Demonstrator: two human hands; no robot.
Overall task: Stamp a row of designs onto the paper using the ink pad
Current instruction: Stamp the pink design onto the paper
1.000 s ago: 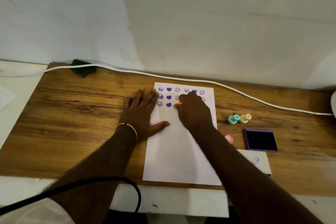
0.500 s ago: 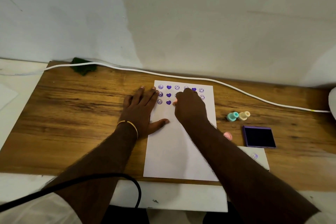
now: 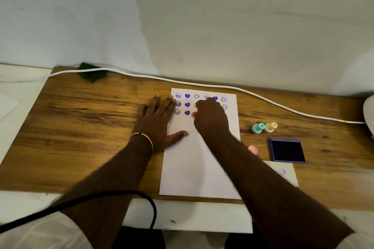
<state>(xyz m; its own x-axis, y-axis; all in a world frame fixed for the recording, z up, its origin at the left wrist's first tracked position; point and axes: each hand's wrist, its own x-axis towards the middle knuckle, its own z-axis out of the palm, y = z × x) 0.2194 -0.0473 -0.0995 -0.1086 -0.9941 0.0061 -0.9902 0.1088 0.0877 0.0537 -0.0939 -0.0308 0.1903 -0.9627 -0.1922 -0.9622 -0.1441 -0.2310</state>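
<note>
The pink stamp (image 3: 194, 113) is a small, light, stiff plastic peg — best pinched near its top so it can be pressed straight down. Only its pale edge peeks out at centre frame, under the curled fingers of the right hand (image 3: 211, 119), which grips it against the paper (image 3: 194, 168) in the third row of prints. The paper is thin and likely to slide; the left hand (image 3: 156, 121) lies flat with straight fingers on its left edge, pinning it to the bench (image 3: 91, 127).

Counted: one sheet, one ink pad (image 3: 287, 150) at right, two spare stamps — a teal stamp (image 3: 258, 128) and a cream stamp (image 3: 270, 127) — and a pink cap (image 3: 252, 149) beside the right forearm.
</note>
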